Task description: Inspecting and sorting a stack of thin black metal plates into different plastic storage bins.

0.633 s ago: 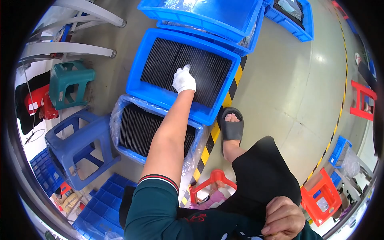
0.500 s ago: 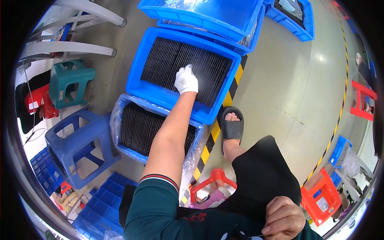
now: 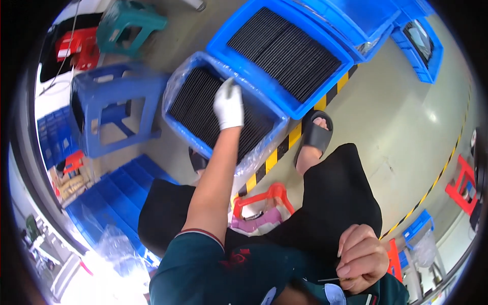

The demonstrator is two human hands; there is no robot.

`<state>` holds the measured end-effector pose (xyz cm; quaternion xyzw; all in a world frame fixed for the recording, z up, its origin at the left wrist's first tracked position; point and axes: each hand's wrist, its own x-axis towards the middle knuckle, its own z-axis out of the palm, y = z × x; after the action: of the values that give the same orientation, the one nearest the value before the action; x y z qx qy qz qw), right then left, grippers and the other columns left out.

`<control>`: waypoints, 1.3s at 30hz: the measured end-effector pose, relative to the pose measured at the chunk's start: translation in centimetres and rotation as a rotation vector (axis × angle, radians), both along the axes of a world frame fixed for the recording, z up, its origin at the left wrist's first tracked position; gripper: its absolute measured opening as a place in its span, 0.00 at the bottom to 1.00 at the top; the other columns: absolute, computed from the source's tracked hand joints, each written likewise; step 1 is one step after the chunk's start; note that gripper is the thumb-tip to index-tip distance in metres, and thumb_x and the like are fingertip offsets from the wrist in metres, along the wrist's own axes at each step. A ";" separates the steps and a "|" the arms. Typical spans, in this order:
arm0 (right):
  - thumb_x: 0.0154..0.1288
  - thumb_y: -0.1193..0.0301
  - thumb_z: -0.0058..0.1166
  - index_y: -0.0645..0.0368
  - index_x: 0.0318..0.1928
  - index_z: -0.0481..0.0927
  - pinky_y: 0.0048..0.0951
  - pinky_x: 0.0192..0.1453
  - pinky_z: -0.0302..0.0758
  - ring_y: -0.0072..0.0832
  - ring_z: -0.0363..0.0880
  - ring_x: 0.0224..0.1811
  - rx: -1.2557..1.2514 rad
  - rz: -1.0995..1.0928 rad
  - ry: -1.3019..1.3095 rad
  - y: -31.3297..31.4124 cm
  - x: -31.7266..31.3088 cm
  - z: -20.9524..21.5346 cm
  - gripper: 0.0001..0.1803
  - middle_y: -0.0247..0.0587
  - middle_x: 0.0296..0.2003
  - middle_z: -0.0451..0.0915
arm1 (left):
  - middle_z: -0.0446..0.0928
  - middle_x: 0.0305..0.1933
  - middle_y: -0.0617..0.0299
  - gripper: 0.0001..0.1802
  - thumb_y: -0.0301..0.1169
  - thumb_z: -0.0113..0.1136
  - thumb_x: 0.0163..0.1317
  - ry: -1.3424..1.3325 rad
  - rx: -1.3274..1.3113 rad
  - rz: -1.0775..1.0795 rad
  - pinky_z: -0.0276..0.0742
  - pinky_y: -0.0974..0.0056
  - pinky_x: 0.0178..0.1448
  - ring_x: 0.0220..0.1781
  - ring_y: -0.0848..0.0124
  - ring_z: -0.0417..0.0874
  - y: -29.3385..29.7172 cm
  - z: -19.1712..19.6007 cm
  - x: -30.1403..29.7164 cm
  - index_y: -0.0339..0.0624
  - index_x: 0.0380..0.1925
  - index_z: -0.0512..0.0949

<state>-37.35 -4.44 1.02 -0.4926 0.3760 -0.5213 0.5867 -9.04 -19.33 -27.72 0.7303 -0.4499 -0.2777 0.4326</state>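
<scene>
Quite near bin rim (image 3: 258,95), left hand (image 3: 229,105)

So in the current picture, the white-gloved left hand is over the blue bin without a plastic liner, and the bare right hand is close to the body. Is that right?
Not quite: in the current head view, the white-gloved left hand is over the plastic-lined blue bin, not the unlined blue bin. The bare right hand is close to the body, as stated.
</scene>
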 end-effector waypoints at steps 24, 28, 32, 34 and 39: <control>0.44 0.74 0.71 0.59 0.34 0.82 0.29 0.31 0.72 0.33 0.75 0.27 -0.329 0.431 0.534 -0.7 7.1 0.9 0.14 0.38 0.27 0.77 | 0.75 0.56 0.48 0.28 0.37 0.62 0.54 -0.400 0.805 -0.040 0.73 0.54 0.60 0.58 0.53 0.76 17.0 -1.0 5.2 0.43 0.57 0.74; 0.43 0.72 0.72 0.59 0.34 0.83 0.29 0.30 0.72 0.33 0.75 0.27 -0.307 0.459 0.545 -1.1 7.4 1.1 0.14 0.38 0.28 0.77 | 0.75 0.51 0.51 0.27 0.35 0.64 0.52 -0.657 0.665 -0.042 0.74 0.52 0.57 0.54 0.52 0.75 14.8 -0.6 6.5 0.44 0.54 0.74; 0.44 0.70 0.71 0.58 0.32 0.84 0.29 0.30 0.72 0.33 0.74 0.27 -0.278 0.456 0.573 -1.3 7.7 1.2 0.13 0.38 0.27 0.77 | 0.73 0.49 0.51 0.28 0.31 0.62 0.50 -0.873 0.604 -0.122 0.75 0.52 0.54 0.51 0.53 0.75 10.9 -1.4 9.7 0.40 0.53 0.69; 0.45 0.68 0.71 0.57 0.32 0.84 0.28 0.30 0.72 0.31 0.74 0.27 -0.249 0.457 0.599 -1.4 7.6 1.2 0.12 0.38 0.27 0.77 | 0.71 0.50 0.51 0.27 0.28 0.59 0.49 -0.975 0.609 -0.175 0.77 0.52 0.50 0.51 0.53 0.76 8.8 -1.7 10.8 0.38 0.52 0.67; 0.48 0.67 0.70 0.56 0.32 0.85 0.27 0.31 0.72 0.30 0.75 0.27 -0.226 0.476 0.578 -1.9 7.4 0.7 0.12 0.37 0.27 0.78 | 0.72 0.48 0.48 0.26 0.27 0.57 0.51 -1.081 0.702 -0.356 0.81 0.56 0.46 0.48 0.54 0.79 5.1 -2.8 12.2 0.31 0.51 0.67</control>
<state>-29.91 -6.37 1.74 -0.7541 0.3411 -0.2486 0.5031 3.19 -14.22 -30.55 0.7787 -0.6000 -0.0697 -0.1697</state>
